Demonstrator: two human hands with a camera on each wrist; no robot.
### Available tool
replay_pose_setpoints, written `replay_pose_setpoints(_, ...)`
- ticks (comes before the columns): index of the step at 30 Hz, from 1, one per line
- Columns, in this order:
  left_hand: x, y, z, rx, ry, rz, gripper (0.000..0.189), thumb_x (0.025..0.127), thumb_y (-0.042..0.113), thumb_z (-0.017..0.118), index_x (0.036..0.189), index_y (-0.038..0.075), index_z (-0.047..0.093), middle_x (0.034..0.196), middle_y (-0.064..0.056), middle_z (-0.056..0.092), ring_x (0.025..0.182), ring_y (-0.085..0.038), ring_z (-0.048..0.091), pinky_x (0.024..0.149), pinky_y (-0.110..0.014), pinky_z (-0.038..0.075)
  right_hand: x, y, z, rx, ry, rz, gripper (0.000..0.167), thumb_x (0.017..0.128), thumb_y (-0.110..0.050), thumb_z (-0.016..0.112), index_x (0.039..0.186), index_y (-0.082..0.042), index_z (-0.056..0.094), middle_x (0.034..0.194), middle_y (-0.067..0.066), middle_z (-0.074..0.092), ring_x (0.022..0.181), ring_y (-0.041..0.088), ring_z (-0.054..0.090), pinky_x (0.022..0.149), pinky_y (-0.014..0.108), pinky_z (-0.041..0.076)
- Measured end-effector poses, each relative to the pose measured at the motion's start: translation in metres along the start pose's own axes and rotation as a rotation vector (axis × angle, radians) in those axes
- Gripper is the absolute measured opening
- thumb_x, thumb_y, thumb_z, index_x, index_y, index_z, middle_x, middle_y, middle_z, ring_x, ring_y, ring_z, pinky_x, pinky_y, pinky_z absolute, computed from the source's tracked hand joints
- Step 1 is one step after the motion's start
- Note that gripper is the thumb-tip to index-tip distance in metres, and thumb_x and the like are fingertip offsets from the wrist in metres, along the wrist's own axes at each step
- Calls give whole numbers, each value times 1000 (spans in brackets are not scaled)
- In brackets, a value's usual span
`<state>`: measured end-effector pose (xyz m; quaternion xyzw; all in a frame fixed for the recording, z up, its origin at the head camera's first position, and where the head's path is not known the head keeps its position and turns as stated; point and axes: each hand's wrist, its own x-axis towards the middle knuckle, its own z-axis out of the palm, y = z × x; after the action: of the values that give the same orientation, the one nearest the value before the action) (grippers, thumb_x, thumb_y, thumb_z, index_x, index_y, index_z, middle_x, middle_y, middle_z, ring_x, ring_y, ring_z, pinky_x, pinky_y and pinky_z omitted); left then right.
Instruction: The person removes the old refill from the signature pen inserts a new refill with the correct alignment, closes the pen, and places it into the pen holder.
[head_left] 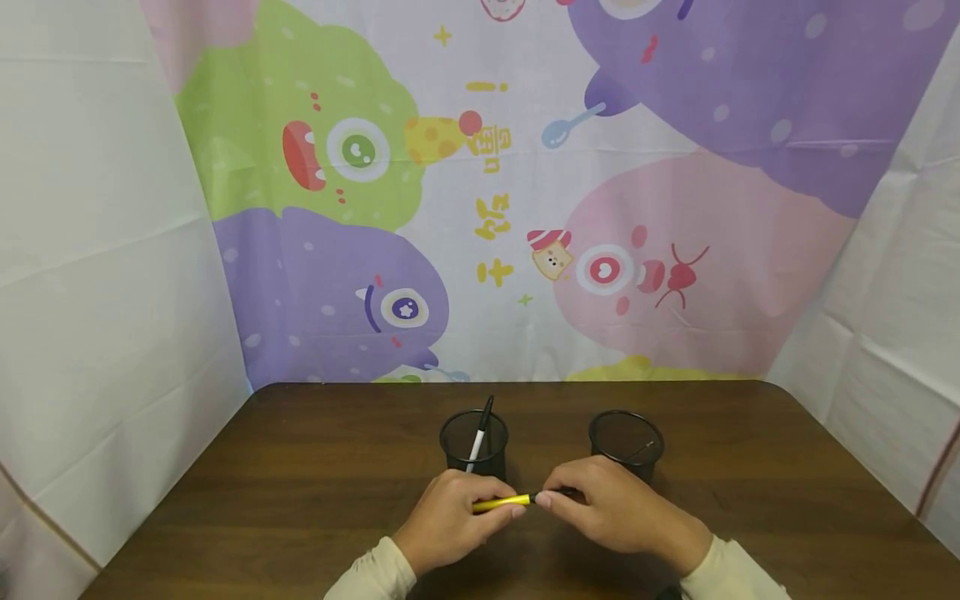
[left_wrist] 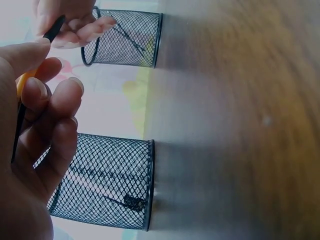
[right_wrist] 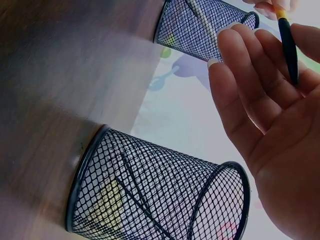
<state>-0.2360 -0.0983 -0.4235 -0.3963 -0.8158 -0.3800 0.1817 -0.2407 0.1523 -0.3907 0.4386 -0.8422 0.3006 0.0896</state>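
Observation:
A yellow pen (head_left: 501,502) with black ends is held level between both hands, low over the table. My left hand (head_left: 453,518) grips its yellow barrel, thumb along the near side. On the other side, my right hand (head_left: 617,505) pinches the pen's black end (right_wrist: 288,50) between thumb and fingers, its remaining fingers loosely extended in the right wrist view. Just beyond the left hand stands a black mesh pen holder (head_left: 474,412) with a white marker (head_left: 476,446), black at the top, leaning in it. A second mesh pen holder (head_left: 627,412) stands beyond the right hand.
Thin dark sticks (right_wrist: 137,200) show through the right holder's mesh. Both holders stand upright on the dark wooden table (head_left: 315,467). A cartoon-printed cloth (head_left: 495,333) hangs behind the table's far edge, with white cloth (head_left: 97,250) at the sides.

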Motion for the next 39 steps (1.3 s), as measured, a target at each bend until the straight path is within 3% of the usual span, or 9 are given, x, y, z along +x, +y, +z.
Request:
replay_pose_setpoints(18,0,3,-1,-15,-32,-38,13,95,34,71,93,23,77,73,21,62,58,10,47,53,-12,41,-1,-1,1,-12,20,2,7,97,-30,68,92,-26,65,80,-21,59,65,-3,52,60,21,47)
replay_pose_setpoints(33,0,2,-1,-24,-42,-54,13,94,34,71,92,23,77,70,22,59,56,9,46,51,-12,40,-1,0,1,-1,9,14,16,93,-27,73,93,-27,57,81,-21,58,66,-2,51,61,22,46)
replay_pose_setpoints(39,-1,2,-1,-25,-56,-56,11,94,32,72,92,22,77,70,21,60,56,8,46,51,-13,41,-2,0,2,1,-9,21,15,96,-34,69,101,-23,62,88,-20,62,76,-2,58,68,25,51)
